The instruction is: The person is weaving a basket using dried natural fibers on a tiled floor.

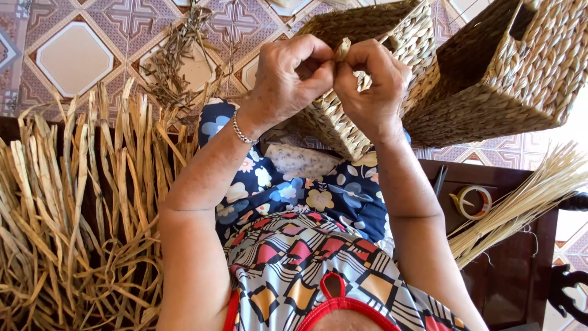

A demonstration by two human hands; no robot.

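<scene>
Left hand (288, 76) and right hand (367, 79) pinching one straw strand (342, 49) at woven basket (361, 37) rim, second basket (508, 67) just right of it, dried straw pile (73, 220) left.

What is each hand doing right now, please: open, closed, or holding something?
Left hand: closed, pinching the fibre strand at the woven basket rim.
Right hand: closed on the same fibre strand.

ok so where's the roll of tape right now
In the head view the roll of tape lies on the dark wooden table at the person's right, beside the bundle of pale straw and below the woven basket.
</scene>
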